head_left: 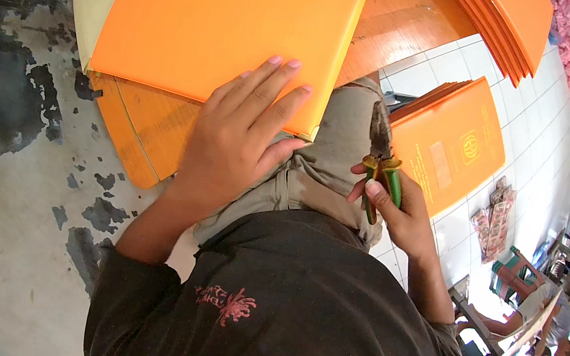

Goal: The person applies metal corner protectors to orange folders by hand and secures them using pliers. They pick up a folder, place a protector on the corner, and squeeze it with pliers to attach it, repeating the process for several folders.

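A large orange folder cover [231, 8] lies on the low wooden table in front of me, with a small metallic-looking corner at its near right. My left hand [242, 121] rests flat on its near right part, fingers stretched out and the thumb by the edge. In my right hand [401, 214] is a pair of pliers [379, 149] with green and yellow handles, its dark jaws pointing up and away from me. The pliers are to the right of the cover and do not touch it. I cannot tell how far apart their jaws are.
Under the cover is the wooden table [138, 125]. A stack of printed orange folders [451, 146] stands on white floor tiles to the right; another orange stack [507, 23] is at the far right. Pink bundles [564, 44] lie behind. A person [560, 326] sits at the right.
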`<act>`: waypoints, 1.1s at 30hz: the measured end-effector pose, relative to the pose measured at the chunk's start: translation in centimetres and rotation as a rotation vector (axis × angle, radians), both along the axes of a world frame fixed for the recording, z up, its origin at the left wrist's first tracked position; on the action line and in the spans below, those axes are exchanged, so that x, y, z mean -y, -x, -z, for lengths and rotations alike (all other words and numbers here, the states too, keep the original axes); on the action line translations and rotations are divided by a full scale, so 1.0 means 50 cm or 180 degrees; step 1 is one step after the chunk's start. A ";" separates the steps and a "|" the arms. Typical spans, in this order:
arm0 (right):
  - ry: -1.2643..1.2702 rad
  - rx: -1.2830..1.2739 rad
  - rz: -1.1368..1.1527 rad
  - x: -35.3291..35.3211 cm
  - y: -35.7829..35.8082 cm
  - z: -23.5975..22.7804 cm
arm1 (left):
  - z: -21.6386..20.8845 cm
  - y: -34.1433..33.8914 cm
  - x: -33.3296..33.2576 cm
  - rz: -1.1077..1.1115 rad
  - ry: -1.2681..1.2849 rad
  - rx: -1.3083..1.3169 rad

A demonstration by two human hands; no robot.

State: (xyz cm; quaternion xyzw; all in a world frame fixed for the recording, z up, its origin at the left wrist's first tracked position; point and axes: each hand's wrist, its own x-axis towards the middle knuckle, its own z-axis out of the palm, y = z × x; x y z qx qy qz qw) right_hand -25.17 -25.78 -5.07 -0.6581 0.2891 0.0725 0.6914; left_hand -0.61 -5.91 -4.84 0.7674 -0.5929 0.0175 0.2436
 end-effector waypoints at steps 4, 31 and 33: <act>0.0225 -0.0006 -0.0204 -0.027 0.017 0.010 | -0.042 -0.034 -0.012 0.0411 -0.0488 -0.0028; 0.0820 -0.0103 -0.0717 -0.065 0.004 -0.056 | -0.003 -0.187 0.138 0.2728 -0.0023 -0.0379; 0.0857 -0.0138 -0.0672 -0.067 0.000 -0.060 | -0.015 -0.185 0.139 0.2763 -0.0017 -0.0452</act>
